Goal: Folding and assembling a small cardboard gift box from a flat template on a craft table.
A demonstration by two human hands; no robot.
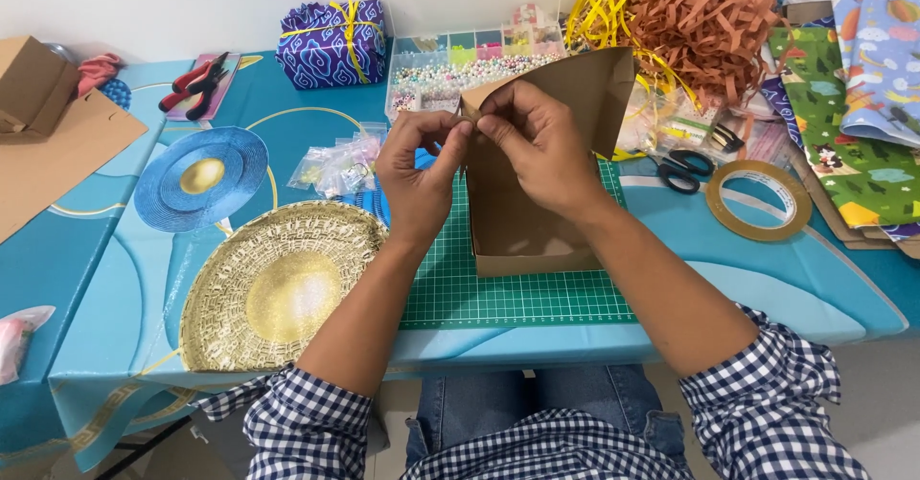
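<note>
Head view: two hands — left [417, 169], right [539, 145] — pinch one brown cardboard box [537, 221] flap on one green mat [517, 293].

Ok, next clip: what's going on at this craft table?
A person in a checked shirt is working on a brown cardboard box that sits open on a green cutting mat. Both hands, the left hand and the right hand, pinch the upper edge of the raised flap together. Black-handled scissors and a roll of brown tape lie untouched to the right.

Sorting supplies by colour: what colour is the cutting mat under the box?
Green with a pale grid: the cutting mat, head view.
</note>
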